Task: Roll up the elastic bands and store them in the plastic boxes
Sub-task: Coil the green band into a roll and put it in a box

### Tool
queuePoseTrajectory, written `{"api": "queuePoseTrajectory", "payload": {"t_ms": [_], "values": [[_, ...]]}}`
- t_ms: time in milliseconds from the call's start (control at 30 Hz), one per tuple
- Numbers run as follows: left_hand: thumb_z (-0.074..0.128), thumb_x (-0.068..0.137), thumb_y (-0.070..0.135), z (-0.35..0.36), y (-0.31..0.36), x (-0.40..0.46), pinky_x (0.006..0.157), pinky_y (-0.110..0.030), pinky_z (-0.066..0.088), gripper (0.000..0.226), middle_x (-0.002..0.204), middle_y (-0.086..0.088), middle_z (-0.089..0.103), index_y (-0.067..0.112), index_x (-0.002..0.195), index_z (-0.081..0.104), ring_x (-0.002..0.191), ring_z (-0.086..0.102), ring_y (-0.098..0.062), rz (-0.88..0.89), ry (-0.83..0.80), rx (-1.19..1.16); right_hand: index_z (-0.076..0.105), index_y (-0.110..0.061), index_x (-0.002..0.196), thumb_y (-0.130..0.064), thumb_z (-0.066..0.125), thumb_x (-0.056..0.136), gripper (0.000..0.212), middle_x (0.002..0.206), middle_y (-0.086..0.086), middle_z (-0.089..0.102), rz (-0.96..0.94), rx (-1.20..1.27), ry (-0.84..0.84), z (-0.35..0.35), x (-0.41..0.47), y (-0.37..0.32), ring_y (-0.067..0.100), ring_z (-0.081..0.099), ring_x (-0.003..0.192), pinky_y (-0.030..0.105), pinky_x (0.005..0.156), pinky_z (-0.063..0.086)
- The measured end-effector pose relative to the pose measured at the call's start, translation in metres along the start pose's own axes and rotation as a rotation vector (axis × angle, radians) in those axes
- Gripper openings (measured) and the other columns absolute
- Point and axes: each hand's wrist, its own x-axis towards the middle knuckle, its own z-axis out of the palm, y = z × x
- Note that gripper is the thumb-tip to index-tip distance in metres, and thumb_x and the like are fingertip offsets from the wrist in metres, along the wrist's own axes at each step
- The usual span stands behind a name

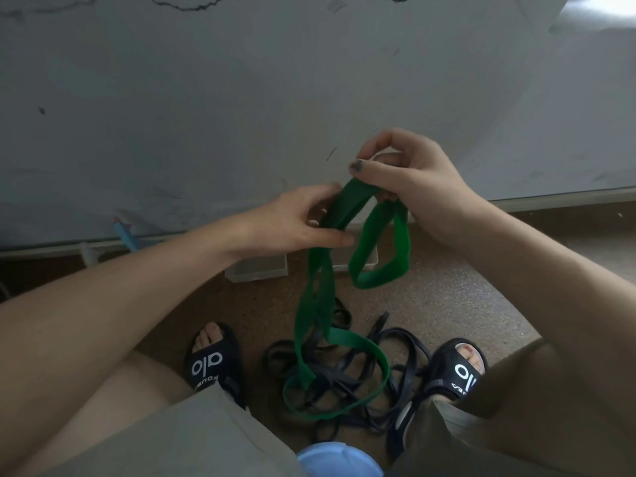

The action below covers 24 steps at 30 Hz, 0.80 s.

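Observation:
A long green elastic band (318,297) hangs between my hands, twisted into loops, and its lower loop reaches the floor. My right hand (406,177) pinches its top fold between thumb and fingers. My left hand (299,222) grips the band just below, fingers curled round the strand. On the floor between my feet lies a tangled heap of dark elastic bands (361,373). Two clear plastic boxes (256,268) stand on the floor by the wall, partly hidden behind my hands and the green band.
A grey wall (241,98) rises right in front, with a pale skirting (550,196) along its foot. A blue round lid or stool (339,459) shows at the bottom edge. A blue object (125,232) leans at the wall to the left. My sandalled feet (213,359) flank the heap.

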Motion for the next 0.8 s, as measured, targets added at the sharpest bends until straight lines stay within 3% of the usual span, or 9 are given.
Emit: {"api": "queuePoseTrajectory", "payload": {"t_ms": [100,167,233,367,500,567,633,733,800], "values": [[0.076,0.09,0.029,-0.006,0.006,0.001,0.079,-0.047,0.06,0.031,0.094,-0.015,0.064,0.012,0.112,0.062,0.087,0.068,-0.029,0.023,0.044,0.004,0.065,-0.011,0.097,-0.027,0.071,0.097,0.017,0.069,-0.003,0.071,0.026,-0.157,-0.003,-0.013,0.0,-0.001,0.008,0.057,0.056,0.019,0.056,0.046],[0.074,0.092,0.025,-0.012,0.011,0.0,0.068,-0.035,0.058,0.028,0.087,-0.01,0.063,0.009,0.112,0.063,0.078,0.066,-0.02,0.05,0.073,0.003,0.067,-0.014,0.098,-0.035,0.065,0.1,0.021,0.073,-0.005,0.075,0.072,-0.301,-0.045,-0.019,0.001,-0.001,0.008,0.063,0.064,0.022,0.063,0.05],[0.072,0.093,0.018,-0.015,0.016,-0.003,0.071,-0.025,0.056,0.026,0.089,0.0,0.065,0.008,0.115,0.063,0.081,0.068,-0.011,0.061,0.068,-0.02,0.069,-0.014,0.096,-0.037,0.057,0.104,0.028,0.073,-0.005,0.073,0.091,-0.343,-0.062,-0.019,0.0,0.0,0.012,0.061,0.068,0.027,0.067,0.048],[0.073,0.09,0.016,-0.011,0.022,-0.005,0.075,-0.032,0.061,0.031,0.091,-0.003,0.07,0.006,0.118,0.064,0.083,0.072,-0.019,0.043,0.009,-0.017,0.072,-0.015,0.101,-0.043,0.046,0.108,0.039,0.093,0.01,0.073,0.065,-0.26,-0.13,-0.005,-0.01,0.002,0.028,0.067,0.085,0.04,0.079,0.049],[0.077,0.089,0.014,-0.006,0.022,-0.004,0.066,-0.027,0.059,0.031,0.095,0.0,0.076,0.015,0.118,0.067,0.083,0.074,-0.02,0.036,0.024,-0.045,0.071,-0.022,0.096,-0.045,0.061,0.1,0.026,0.086,0.003,0.075,0.006,-0.324,-0.095,0.011,-0.012,0.006,0.021,0.072,0.079,0.047,0.072,0.057],[0.077,0.088,0.012,-0.003,0.02,-0.004,0.074,-0.023,0.059,0.038,0.102,0.004,0.076,0.017,0.123,0.064,0.09,0.075,-0.011,0.013,0.008,-0.082,0.071,-0.017,0.101,-0.035,0.071,0.096,0.018,0.086,0.007,0.078,0.007,-0.261,-0.052,0.01,-0.007,0.006,0.027,0.075,0.08,0.048,0.071,0.059],[0.08,0.085,0.015,0.001,0.014,-0.005,0.09,-0.023,0.057,0.052,0.116,0.009,0.072,0.023,0.131,0.057,0.107,0.07,-0.004,-0.015,-0.022,-0.078,0.07,-0.013,0.101,-0.025,0.076,0.093,0.016,0.084,0.013,0.078,0.03,-0.159,-0.008,0.006,-0.003,0.002,0.034,0.075,0.077,0.048,0.07,0.059],[0.083,0.083,0.03,0.004,0.006,-0.005,0.1,-0.018,0.047,0.059,0.123,0.024,0.063,0.042,0.13,0.05,0.116,0.059,0.008,-0.033,-0.022,0.061,0.068,-0.013,0.095,-0.022,0.078,0.09,0.014,0.074,0.005,0.072,0.045,0.001,0.036,0.004,-0.001,0.0,0.023,0.069,0.066,0.036,0.064,0.055],[0.081,0.086,0.03,0.006,0.002,-0.004,0.103,-0.025,0.045,0.055,0.118,0.026,0.066,0.033,0.133,0.053,0.116,0.059,0.005,-0.048,-0.027,0.017,0.066,-0.013,0.095,-0.022,0.078,0.092,0.015,0.072,0.001,0.069,0.031,0.034,0.05,0.001,0.0,-0.001,0.014,0.065,0.063,0.026,0.059,0.05]]}}
